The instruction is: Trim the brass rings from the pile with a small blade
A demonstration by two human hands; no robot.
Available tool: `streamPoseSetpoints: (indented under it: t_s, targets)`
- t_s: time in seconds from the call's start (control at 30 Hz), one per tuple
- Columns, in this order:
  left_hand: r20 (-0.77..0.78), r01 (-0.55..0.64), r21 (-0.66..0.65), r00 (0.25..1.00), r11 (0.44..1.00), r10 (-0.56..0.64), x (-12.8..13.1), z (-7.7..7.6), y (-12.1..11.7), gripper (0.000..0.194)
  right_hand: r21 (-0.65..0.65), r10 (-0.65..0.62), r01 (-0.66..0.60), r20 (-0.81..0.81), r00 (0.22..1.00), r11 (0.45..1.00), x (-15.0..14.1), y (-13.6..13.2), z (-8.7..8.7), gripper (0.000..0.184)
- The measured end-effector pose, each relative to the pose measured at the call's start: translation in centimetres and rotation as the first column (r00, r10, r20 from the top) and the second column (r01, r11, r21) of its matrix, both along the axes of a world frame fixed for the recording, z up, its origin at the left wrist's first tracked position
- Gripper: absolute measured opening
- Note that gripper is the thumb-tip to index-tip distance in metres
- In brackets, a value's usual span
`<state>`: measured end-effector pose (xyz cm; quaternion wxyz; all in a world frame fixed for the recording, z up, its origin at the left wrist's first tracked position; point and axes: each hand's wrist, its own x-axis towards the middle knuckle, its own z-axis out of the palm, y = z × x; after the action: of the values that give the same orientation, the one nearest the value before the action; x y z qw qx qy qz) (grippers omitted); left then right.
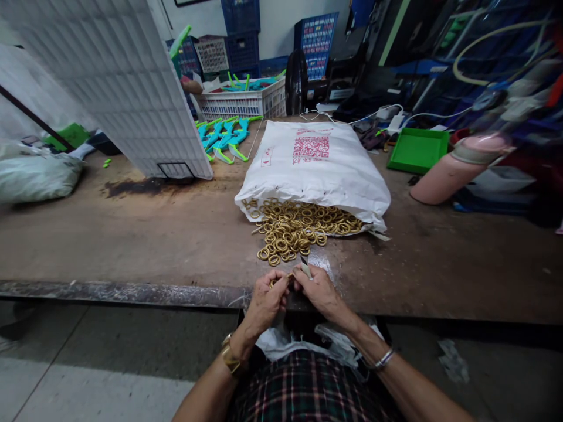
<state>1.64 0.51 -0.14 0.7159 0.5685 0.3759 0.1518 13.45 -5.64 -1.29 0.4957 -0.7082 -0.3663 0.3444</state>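
Note:
My left hand is closed on gold-coloured rings at the table's front edge; one ring shows between the fingers. Close beside it, my right hand is closed around a small knife with a pale handle, its dark tip pointing away from me. The fingertips of both hands nearly meet at another gold ring. Just beyond them lies a heap of gold rings, spilling from the mouth of a white sack printed in red.
A white ribbed panel stands at the left on the brown table. Behind are teal and green clamp-like parts and a white crate. To the right are a green tray and a pink bottle. Part of another person's hand shows behind the panel.

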Motion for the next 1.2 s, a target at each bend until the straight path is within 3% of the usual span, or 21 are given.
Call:
streamPoseSetpoints:
  t_s: [0.77, 1.2]
  targets:
    - [0.013, -0.039, 0.068, 0.999, 0.997, 0.038, 0.11, -0.93, -0.09, 0.032, -0.029, -0.008, 0.008, 0.011, 1.000, 1.000, 0.09, 0.32, -0.24, 0.023]
    - [0.011, 0.056, 0.012, 0.998, 0.998, -0.056, -0.24, -0.46, 0.11, 0.032, -0.031, 0.036, -0.034, 0.050, 0.998, 0.999, -0.15, -0.04, 0.37, 0.024]
